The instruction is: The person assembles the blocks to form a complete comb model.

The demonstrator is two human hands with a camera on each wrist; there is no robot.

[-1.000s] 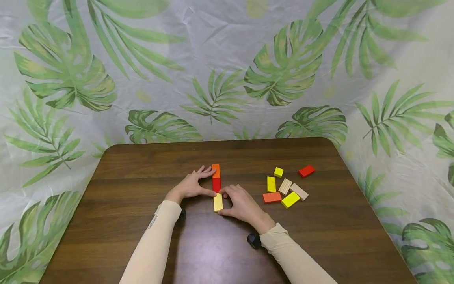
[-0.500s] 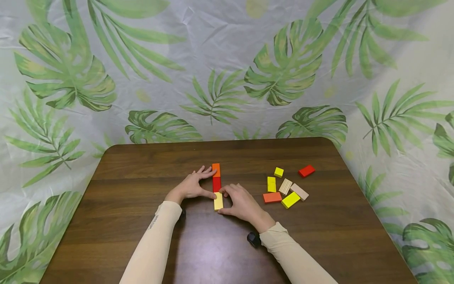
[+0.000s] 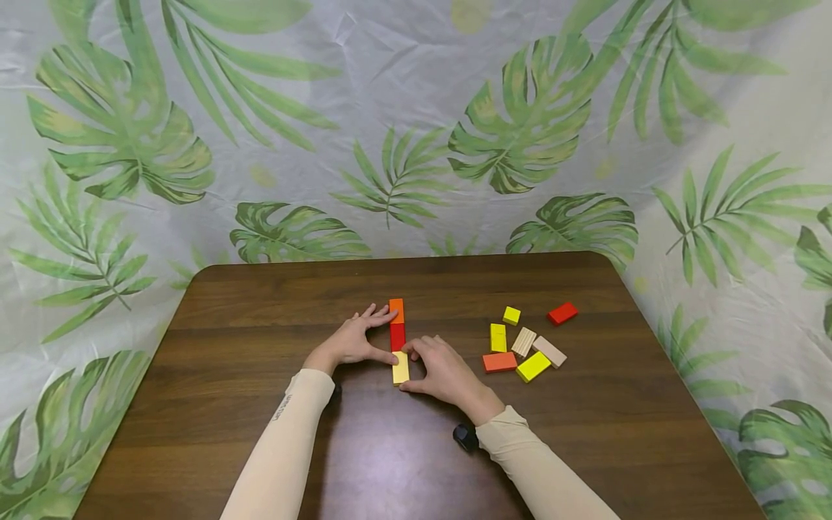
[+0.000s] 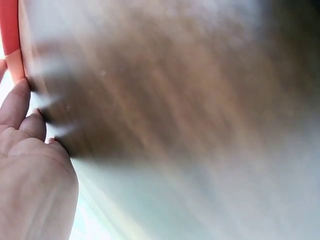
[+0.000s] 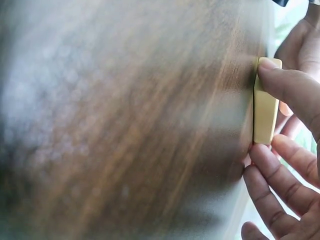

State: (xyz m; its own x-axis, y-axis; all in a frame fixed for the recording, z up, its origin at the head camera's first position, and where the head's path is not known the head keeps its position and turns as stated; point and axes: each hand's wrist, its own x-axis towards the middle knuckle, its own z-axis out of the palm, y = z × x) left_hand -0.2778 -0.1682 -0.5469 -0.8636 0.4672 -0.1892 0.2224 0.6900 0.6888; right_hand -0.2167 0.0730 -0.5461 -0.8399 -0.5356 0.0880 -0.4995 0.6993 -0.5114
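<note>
Three flat blocks lie end to end in a line on the table: orange [image 3: 396,306] farthest, red [image 3: 397,336] in the middle, pale yellow [image 3: 400,370] nearest. My right hand [image 3: 448,372] pinches the pale yellow block lengthwise, thumb at its near end and fingertips at the far end. The right wrist view shows this block [image 5: 266,115] from the side between thumb and fingers. From the left, my left hand [image 3: 347,339] spreads along the line. Its index finger touches the orange block and its thumb reaches the pale yellow one; the red block [image 4: 9,27] shows in the left wrist view.
To the right lies a loose group of several blocks: a yellow cube [image 3: 511,315], an orange block [image 3: 499,362], yellow blocks [image 3: 534,366], and plain wooden ones [image 3: 549,352]. A red block [image 3: 562,313] sits apart. A leaf-patterned cloth [image 3: 390,108] hangs behind the brown table [image 3: 247,303].
The line of three blocks has shifted very slightly away from me. Both hands keep nearly the same places, and the loose blocks have not moved.
</note>
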